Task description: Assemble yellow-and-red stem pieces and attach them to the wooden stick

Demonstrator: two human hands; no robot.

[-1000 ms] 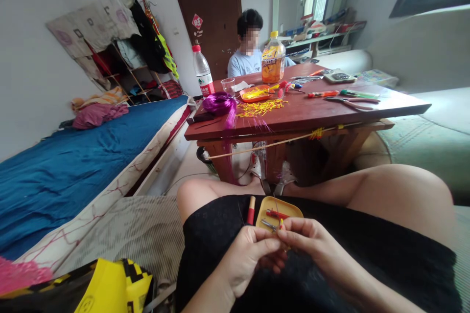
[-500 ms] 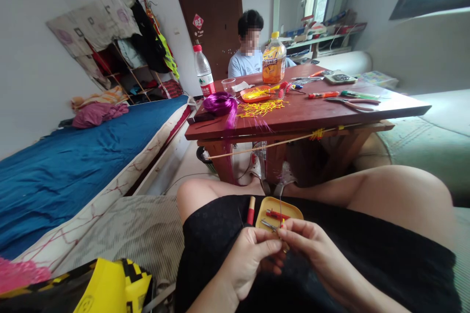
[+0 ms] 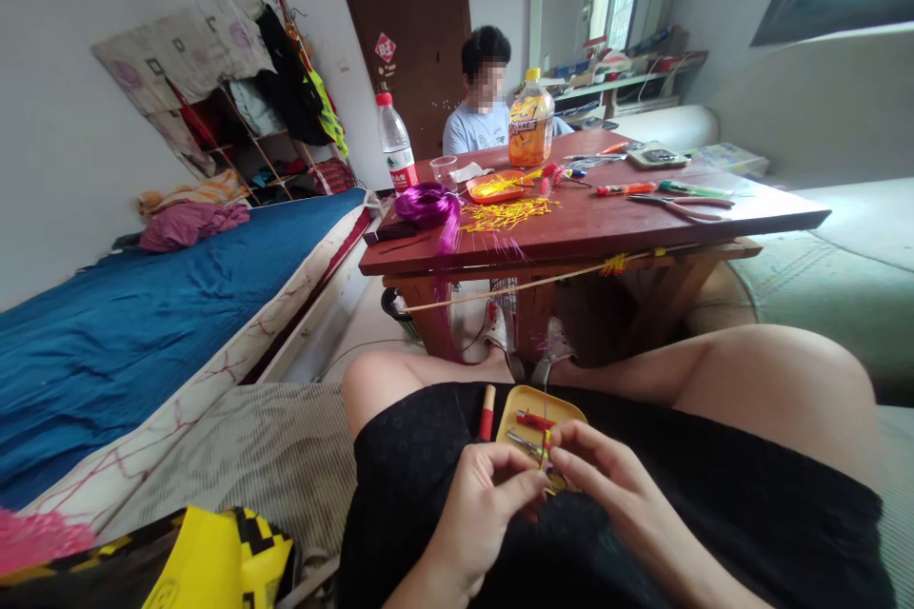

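now the right hand [image 3: 623, 483] has parted its fingertips, so the left hand [image 3: 483, 506], pinched together, seemingly steadies the thin yellow-tipped piece [image 3: 546, 440] alone, over the near edge of the yellow tray [image 3: 529, 397].

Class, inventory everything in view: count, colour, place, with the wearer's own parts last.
Table: one, red-brown, centre
Red-capped bottle: one, clear, table left
Yellow-capped bottle: one, orange, table back
Cup: one, clear, table left
Fibre bundle: one, purple, table left
Strips: many, yellow, table
Dish: one, orange, table
Pliers: one, pink-handled, table right
Tray: one, yellow, lap
Cylinder: one, red and tan, lap
Bed: one, blue, left
Person: one, pale-blue top, behind table
Knees: two, bare, either side
Left hand: one, bare, pinching small piece
Right hand: one, bare, beside it
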